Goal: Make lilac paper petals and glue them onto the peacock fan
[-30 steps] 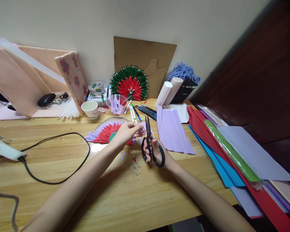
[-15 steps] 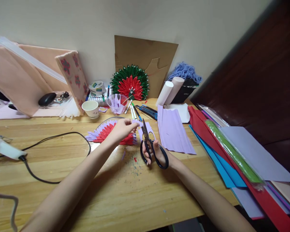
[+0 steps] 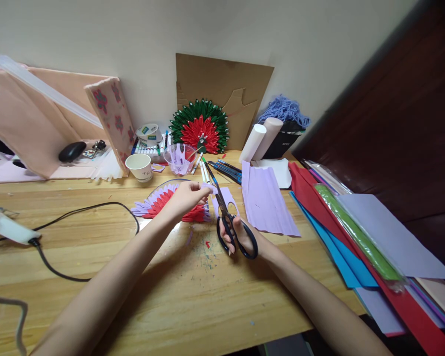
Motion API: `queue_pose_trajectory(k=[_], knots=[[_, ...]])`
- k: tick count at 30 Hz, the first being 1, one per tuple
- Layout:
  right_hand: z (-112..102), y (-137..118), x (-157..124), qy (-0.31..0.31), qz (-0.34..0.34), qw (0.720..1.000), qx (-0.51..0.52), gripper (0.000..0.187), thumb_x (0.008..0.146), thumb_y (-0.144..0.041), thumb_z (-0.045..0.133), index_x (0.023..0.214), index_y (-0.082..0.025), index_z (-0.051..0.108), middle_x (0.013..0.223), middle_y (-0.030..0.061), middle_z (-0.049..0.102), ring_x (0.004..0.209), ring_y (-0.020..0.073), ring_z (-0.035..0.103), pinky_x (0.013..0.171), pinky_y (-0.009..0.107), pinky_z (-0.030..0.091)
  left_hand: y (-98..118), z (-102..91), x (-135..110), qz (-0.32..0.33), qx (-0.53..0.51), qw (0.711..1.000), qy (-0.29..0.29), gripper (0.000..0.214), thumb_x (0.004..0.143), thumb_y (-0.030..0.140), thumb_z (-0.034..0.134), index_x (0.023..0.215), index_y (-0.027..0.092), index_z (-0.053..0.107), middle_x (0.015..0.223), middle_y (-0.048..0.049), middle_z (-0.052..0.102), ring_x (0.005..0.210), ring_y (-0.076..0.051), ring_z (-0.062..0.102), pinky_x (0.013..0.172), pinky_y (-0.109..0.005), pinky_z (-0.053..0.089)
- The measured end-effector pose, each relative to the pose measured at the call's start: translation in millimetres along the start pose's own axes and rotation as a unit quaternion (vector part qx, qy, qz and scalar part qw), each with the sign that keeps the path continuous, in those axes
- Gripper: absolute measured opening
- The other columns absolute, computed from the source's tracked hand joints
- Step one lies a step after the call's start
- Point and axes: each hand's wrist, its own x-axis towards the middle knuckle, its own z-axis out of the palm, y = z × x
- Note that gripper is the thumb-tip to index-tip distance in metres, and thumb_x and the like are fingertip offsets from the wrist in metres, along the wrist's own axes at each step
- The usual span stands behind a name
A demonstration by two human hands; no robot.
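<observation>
Past the left hand [image 3: 187, 199] stand a paper cup [image 3: 139, 170] and a clear bowl [image 3: 166, 164] of purple scraps, near some markers [image 3: 203, 173]; its wrist hides part of a red-and-purple petalled piece [image 3: 159, 202] below. Just beyond the right hand [image 3: 234, 236], an offcut [image 3: 227, 192] with rounded holes lies behind the blades; to that hand's right I see a wide purple sheet [image 3: 269, 200] and, well apart, piled coloured papers [image 3: 378, 232]. Between the hands, the small purple piece [image 3: 209, 188] sits pinched in the left fingertips. The right fingers curl through the handles of the scissors [image 3: 228, 222]; whether the blades touch the piece, I can't tell. It looks pale and thin, mostly covered by fingers; the scissors have dark blades and large black loops.
</observation>
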Motion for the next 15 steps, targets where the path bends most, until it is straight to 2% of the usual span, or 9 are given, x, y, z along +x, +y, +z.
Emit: queue_pose_trajectory(k=[6, 9, 11, 13, 15], knots=[[-2.8, 4.6, 1.5, 0.009, -0.012, 0.999, -0.047, 0.074, 0.051, -0.089, 0.030, 0.068, -0.018, 0.043, 0.049, -0.0070, 0.038, 0.033, 0.0067, 0.040, 0.034, 0.020, 0.036, -1.0, -0.9, -0.5, 0.003, -0.014, 1.000, 0.004, 0.020, 0.065, 0.028, 0.061, 0.052, 0.015, 0.056, 0.051, 0.0035, 0.050, 0.050, -0.007, 0.045, 0.055, -0.019, 0.040], [-10.1, -1.2, 0.2, 0.062, -0.011, 0.988, -0.142, 0.071, 0.060, -0.086, 0.024, 0.072, -0.019, 0.044, 0.051, -0.0054, 0.040, 0.037, 0.0087, 0.042, 0.038, 0.022, 0.036, -4.7, -2.1, 2.3, 0.002, -0.034, 0.999, -0.003, 0.014, 0.065, 0.026, 0.062, 0.057, 0.015, 0.060, 0.056, 0.0014, 0.056, 0.055, -0.008, 0.050, 0.059, -0.020, 0.043], [-18.4, -8.7, -1.3, 0.145, -0.013, 0.947, -0.286, 0.060, 0.071, -0.077, 0.031, 0.073, -0.019, 0.047, 0.055, -0.0022, 0.047, 0.046, 0.0117, 0.048, 0.044, 0.022, 0.036, -7.8, -2.6, 4.4, 0.002, -0.046, 0.999, -0.015, 0.013, 0.065, 0.027, 0.064, 0.061, 0.015, 0.063, 0.063, -0.0010, 0.061, 0.061, -0.010, 0.055, 0.062, -0.020, 0.044], [-28.2, -16.7, -2.7, 0.246, -0.001, 0.866, -0.436, 0.043, 0.078, -0.061, 0.042, 0.073, -0.019, 0.051, 0.063, 0.0024, 0.057, 0.057, 0.0159, 0.054, 0.050, 0.024, 0.034, -10.1, -2.7, 5.5, 0.002, -0.048, 0.999, -0.027, 0.013, 0.065, 0.029, 0.065, 0.065, 0.016, 0.066, 0.068, -0.0032, 0.065, 0.066, -0.011, 0.058, 0.065, -0.021, 0.045], [-38.3, -23.3, -3.6, 0.322, 0.026, 0.786, -0.527, 0.030, 0.080, -0.048, 0.047, 0.075, -0.019, 0.054, 0.073, 0.0061, 0.063, 0.066, 0.0195, 0.058, 0.053, 0.025, 0.032, -11.0, -2.3, 5.0, 0.010, -0.036, 0.999, -0.031, 0.014, 0.066, 0.030, 0.066, 0.066, 0.016, 0.067, 0.070, -0.0040, 0.066, 0.068, -0.012, 0.059, 0.065, -0.021, 0.045]])
